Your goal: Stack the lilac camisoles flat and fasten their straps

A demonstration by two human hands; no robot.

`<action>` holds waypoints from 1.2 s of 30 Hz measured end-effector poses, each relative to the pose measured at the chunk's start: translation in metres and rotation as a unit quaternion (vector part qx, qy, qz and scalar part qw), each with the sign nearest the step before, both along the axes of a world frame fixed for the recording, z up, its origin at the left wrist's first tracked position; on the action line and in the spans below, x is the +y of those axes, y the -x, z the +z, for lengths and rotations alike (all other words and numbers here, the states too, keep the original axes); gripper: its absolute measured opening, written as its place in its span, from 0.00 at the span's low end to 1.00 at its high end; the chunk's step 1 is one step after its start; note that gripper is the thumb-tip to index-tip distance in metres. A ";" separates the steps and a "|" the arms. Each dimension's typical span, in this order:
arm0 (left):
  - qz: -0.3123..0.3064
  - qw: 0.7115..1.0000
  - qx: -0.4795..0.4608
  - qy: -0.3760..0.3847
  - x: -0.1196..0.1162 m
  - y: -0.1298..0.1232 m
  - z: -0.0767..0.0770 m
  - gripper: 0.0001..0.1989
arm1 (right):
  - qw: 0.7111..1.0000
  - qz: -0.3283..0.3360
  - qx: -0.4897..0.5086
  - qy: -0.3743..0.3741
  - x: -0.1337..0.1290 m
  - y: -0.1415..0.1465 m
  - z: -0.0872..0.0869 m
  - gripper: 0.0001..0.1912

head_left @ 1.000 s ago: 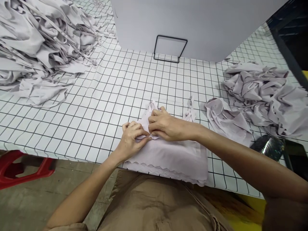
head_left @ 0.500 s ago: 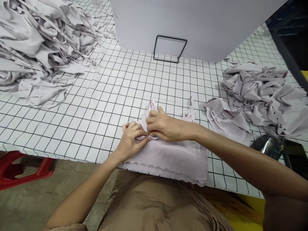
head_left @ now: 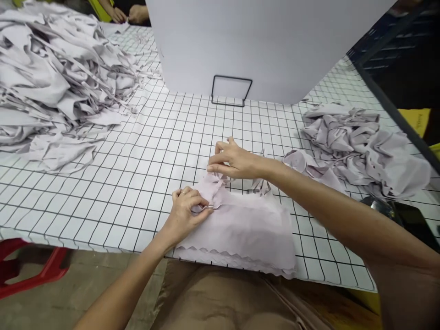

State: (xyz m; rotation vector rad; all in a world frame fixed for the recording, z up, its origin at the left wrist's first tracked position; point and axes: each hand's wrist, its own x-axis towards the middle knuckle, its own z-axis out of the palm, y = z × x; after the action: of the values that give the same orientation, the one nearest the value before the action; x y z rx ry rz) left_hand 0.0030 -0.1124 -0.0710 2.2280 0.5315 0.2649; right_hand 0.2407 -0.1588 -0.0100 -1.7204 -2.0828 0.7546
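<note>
A thin pale lilac garment (head_left: 240, 233) with a wavy lower hem lies at the table's front edge. Its narrow upper parts reach away from me. My left hand (head_left: 187, 208), with a ring on one finger, pinches the folded edge of this garment at its left side. Just above the gathered strap part, my right hand (head_left: 230, 160) has thumb and forefinger pressed together. Whatever may be between those fingertips is too small to make out.
A large heap of similar pale garments (head_left: 51, 82) lies on the left, a smaller pile (head_left: 347, 137) on the right. A white panel (head_left: 268, 50) with a black wire stand (head_left: 228, 104) rises behind. A dark phone (head_left: 415, 224) lies at right. Another person's hands (head_left: 129, 14) are far left.
My right hand has moved up and away from my left hand, off the pinched edge. My left hand keeps its hold. The view has tilted up, bringing another person's hands into sight.
</note>
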 end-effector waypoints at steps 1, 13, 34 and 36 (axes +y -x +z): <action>-0.003 1.000 0.002 0.000 0.001 0.000 0.000 0.05 | 1.000 -0.006 -0.006 0.001 0.006 -0.006 0.003 0.20; -0.014 1.000 0.024 -0.011 0.003 -0.002 0.003 0.06 | 0.994 -0.088 0.001 0.060 -0.013 -0.028 -0.002 0.09; -0.019 0.999 0.015 -0.031 0.001 0.000 -0.001 0.07 | 0.943 -0.086 -0.238 -0.215 -0.027 0.004 -0.039 0.14; -0.021 0.999 0.019 -0.026 0.002 0.000 -0.001 0.08 | 0.935 -0.086 -0.258 -0.226 -0.027 0.004 -0.037 0.16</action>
State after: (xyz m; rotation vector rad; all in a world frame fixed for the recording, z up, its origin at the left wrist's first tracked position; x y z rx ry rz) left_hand 0.0025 -0.1102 -0.0716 2.2960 0.5028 0.2169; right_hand 0.2363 -0.1863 -0.0472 -1.9178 -2.1410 -0.2552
